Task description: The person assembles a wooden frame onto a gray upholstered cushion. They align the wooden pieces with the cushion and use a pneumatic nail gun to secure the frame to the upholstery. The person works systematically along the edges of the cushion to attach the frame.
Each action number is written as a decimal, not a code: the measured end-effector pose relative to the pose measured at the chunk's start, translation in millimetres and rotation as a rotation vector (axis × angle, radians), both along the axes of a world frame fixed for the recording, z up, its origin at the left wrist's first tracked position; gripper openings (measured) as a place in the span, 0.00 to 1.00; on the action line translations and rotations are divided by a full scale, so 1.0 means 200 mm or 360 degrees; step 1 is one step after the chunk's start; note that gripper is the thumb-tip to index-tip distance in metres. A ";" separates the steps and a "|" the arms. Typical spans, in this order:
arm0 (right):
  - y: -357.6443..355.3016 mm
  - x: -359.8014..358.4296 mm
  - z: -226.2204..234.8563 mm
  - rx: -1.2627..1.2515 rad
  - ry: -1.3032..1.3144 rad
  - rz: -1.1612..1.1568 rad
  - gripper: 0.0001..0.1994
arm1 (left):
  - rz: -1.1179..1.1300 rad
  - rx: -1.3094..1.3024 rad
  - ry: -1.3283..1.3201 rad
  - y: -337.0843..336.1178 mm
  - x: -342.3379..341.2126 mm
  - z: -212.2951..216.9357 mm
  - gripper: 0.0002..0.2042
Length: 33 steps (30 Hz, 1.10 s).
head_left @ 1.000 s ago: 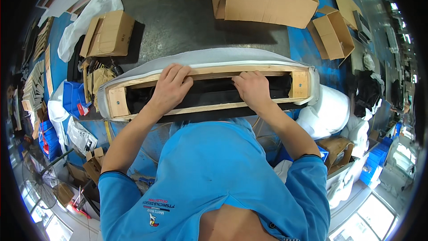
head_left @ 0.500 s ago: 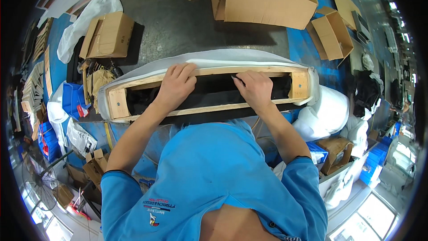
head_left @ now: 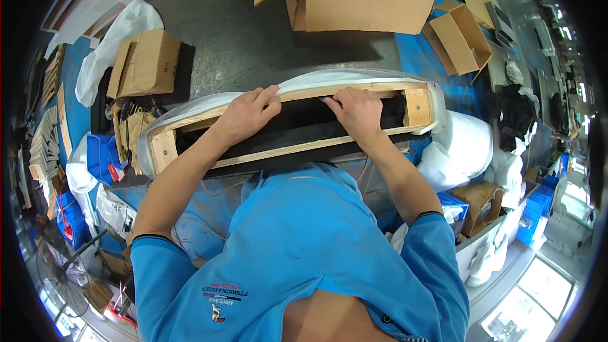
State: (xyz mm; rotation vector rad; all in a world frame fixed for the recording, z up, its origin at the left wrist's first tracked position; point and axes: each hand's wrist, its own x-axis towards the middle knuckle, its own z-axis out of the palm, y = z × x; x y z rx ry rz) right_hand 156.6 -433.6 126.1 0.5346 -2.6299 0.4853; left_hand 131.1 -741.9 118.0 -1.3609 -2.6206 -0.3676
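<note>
A long wooden frame (head_left: 418,107) wrapped in white plastic film (head_left: 354,80) stands on edge at the near side of the dark table (head_left: 253,44), with black padding (head_left: 304,120) inside it. My left hand (head_left: 246,114) lies over the frame's upper rail, fingers curled onto the film at the top edge. My right hand (head_left: 358,109) rests to the right of it, fingertips pinching the film along the same upper rail.
A large open cardboard box (head_left: 354,0) stands at the far side of the table. A smaller folded box (head_left: 144,63) lies at the left, another open box (head_left: 461,38) at the right. Blue bins (head_left: 101,158), white bags (head_left: 462,145) and cartons crowd the floor around me.
Both hands have shifted slightly up along the upper rail, fingers now reaching the film at the top edge. The frame stays in place.
</note>
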 end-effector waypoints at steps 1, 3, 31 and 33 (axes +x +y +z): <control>0.00 0.00 0.01 0.0019 -0.0029 -0.0020 0.14 | -0.0052 -0.0065 0.0034 0.01 -0.01 0.03 0.18; 0.00 -0.01 0.00 0.0038 -0.0086 -0.0055 0.15 | -0.0161 -0.0196 0.0104 0.04 -0.01 0.10 0.24; 1.18 0.30 -2.14 -0.0438 -0.1880 -0.1748 0.34 | 0.0023 -0.0472 -0.0043 -0.02 0.06 0.09 0.15; 1.30 0.37 -2.08 -0.0429 -0.1903 -0.1632 0.35 | 0.0073 -0.0492 -0.0056 -0.02 0.07 0.11 0.16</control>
